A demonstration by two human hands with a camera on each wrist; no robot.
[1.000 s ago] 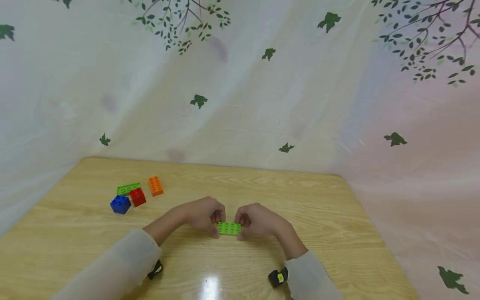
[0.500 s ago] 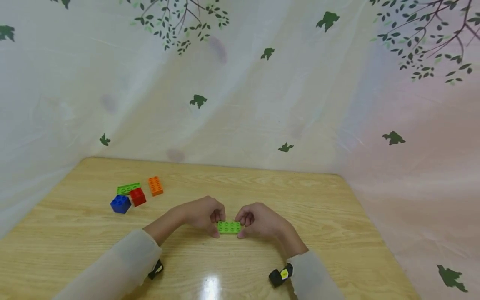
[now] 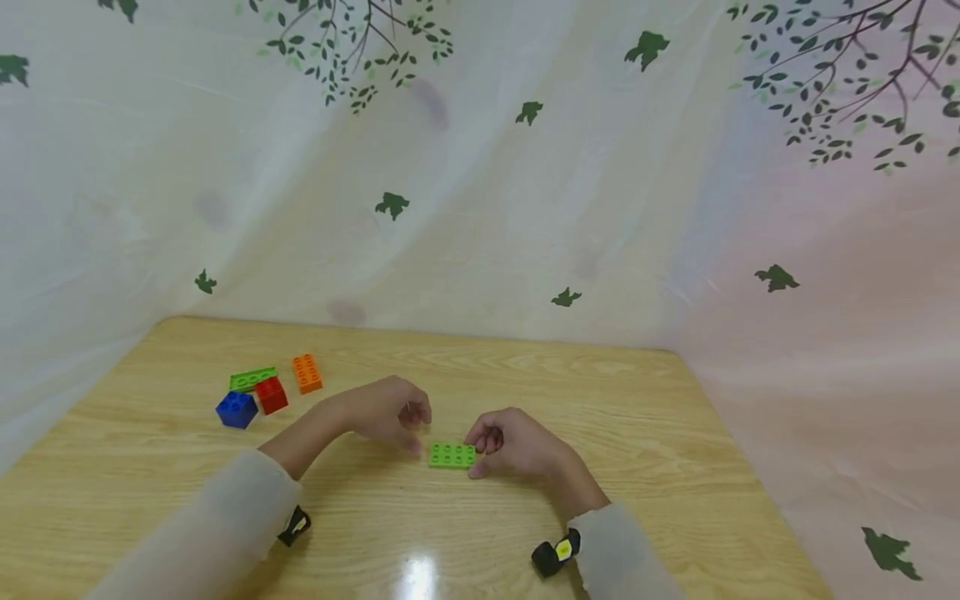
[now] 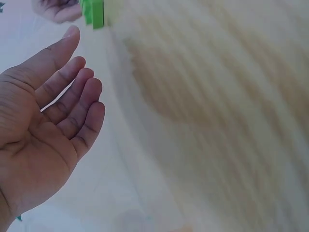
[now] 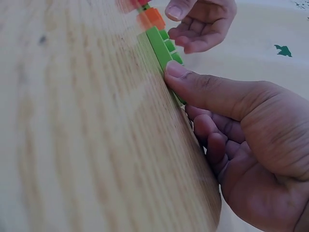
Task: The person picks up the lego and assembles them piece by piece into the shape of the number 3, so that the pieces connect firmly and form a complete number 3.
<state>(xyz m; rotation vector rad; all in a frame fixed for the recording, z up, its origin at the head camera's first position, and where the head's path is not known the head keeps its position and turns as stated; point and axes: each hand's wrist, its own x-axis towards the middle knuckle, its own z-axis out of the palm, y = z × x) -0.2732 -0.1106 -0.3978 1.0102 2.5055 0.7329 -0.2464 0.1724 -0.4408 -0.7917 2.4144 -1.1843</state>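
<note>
A light green building brick (image 3: 452, 455) with two rows of studs lies on the table, studs up. My right hand (image 3: 521, 446) pinches its right end between thumb and fingers; the right wrist view shows the thumb on the near side of the green brick (image 5: 159, 46). My left hand (image 3: 386, 412) is off to the brick's left, apart from it and holding nothing. In the left wrist view the left hand (image 4: 53, 116) has relaxed, slightly bent fingers, with the green brick (image 4: 96, 13) beyond the thumb tip.
On the wooden table (image 3: 600, 400), at the back left, a blue brick (image 3: 237, 409), a red brick (image 3: 271, 394) and another green brick (image 3: 252, 379) sit close together. An orange brick (image 3: 307, 373) lies just right of them. A cloth with printed leaves hangs behind the table.
My left hand has let go of the green brick's left end and moved left and a little away from me. The right hand still pinches the brick, which stays in about the same place.
</note>
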